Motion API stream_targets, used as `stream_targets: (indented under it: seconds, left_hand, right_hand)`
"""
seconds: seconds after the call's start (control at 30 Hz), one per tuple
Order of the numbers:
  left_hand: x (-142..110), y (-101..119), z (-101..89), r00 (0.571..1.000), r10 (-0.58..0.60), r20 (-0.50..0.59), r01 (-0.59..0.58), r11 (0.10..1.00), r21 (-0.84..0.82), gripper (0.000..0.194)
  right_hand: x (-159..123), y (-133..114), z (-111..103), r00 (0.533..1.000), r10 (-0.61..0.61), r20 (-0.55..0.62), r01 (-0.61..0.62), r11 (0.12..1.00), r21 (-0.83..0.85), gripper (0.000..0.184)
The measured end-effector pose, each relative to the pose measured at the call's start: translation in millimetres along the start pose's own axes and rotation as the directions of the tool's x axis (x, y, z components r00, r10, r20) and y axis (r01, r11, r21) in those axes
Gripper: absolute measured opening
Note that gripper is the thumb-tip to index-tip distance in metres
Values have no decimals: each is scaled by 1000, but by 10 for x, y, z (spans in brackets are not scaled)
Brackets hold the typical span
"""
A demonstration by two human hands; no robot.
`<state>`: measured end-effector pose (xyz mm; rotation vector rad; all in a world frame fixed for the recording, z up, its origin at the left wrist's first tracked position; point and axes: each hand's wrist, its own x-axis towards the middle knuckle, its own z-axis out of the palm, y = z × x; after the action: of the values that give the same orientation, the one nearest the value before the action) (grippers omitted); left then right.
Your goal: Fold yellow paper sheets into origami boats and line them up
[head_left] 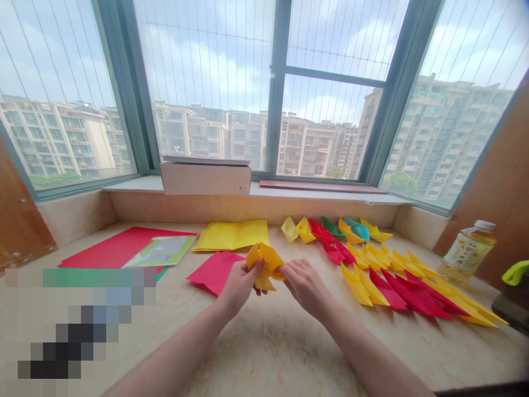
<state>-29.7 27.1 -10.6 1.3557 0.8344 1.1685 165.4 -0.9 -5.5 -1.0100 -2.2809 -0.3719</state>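
Paper (270,260), pinched by the fingers of left hand (237,284) and right hand (308,284) inside the near edge of the surface (273,339), probably wants gentle, even tension.

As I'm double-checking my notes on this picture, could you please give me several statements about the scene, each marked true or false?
1. The left grip and right grip both hold the folded yellow paper. True.
2. The bottle stands on the left of the counter. False: the bottle stands on the right.
3. The white box rests on the window ledge. True.
4. The green boat sits in the nearest row. False: the green boat sits in the farthest row.
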Motion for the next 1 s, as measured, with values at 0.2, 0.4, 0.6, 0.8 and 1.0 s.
stream_targets:
  seconds: [0.2,0.4,0.6,0.8,1.0]
  left_hand:
    - [27,94,64,998,7,-55,-13,994,-113,54]
    - [-291,315,233,997,-20,-70,9,988,-154,55]
    - [-914,357,367,984,-96,-148,68,980,-186,55]
    - [-1145,363,510,973,-104,-206,55,971,-233,51]
    - [-943,339,545,972,-75,-221,28,978,-207,33]
  right_hand:
    - [33,-16,-50,989,-6,-146,6,1000,-4,19]
    - [-107,-139,-285,979,-99,-181,99,995,-7,34]
    - [-354,-523,-481,985,-158,-61,154,986,-64,39]
    - [-463,-780,-514,989,-145,-16,137,963,-231,39]
    - [-384,-706,-429,995,-100,-30,89,965,-248,54]
